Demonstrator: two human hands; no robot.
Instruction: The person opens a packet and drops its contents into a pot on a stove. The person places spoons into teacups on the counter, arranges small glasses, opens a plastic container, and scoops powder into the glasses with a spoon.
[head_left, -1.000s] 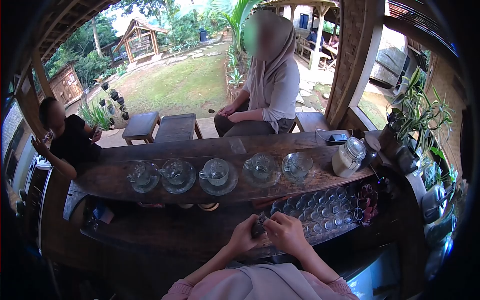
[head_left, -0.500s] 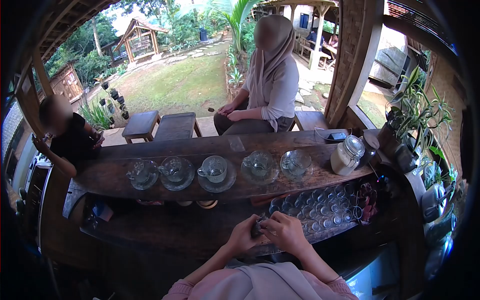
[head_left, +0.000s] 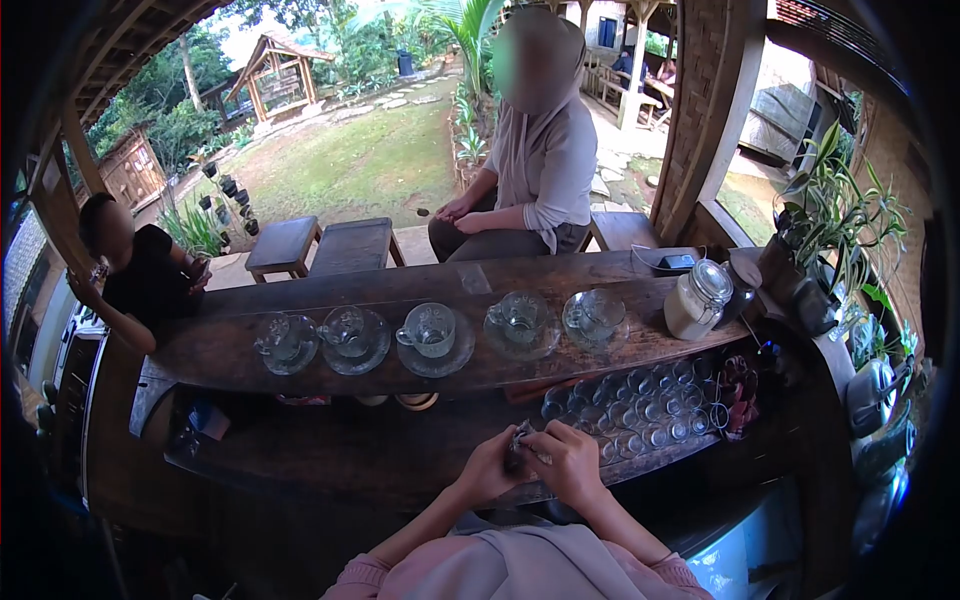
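My left hand (head_left: 488, 468) is closed around a small dark packet (head_left: 517, 450) with a shiny, crumpled top. Pinched at the packet's upper right side is my right hand (head_left: 566, 462); its fingertips meet those of the left. Both hands are over the lower shelf of the wooden counter. Beyond them, several clear glass cups on glass saucers stand in a row on the upper counter, among them a middle cup (head_left: 430, 330) and a right-hand cup (head_left: 597, 313). What the packet holds is hidden.
Several upturned glasses (head_left: 640, 410) crowd the lower shelf at right. A lidded glass jar (head_left: 697, 300) of pale contents stands on the counter (head_left: 380, 285) near a phone (head_left: 677, 262). One person (head_left: 540, 160) sits opposite; another person (head_left: 150, 270) is at left. Potted plants line the right.
The view has tilted slightly. My hands stay together on the packet, with small shifts of the right fingers. The person opposite has moved their head a little.
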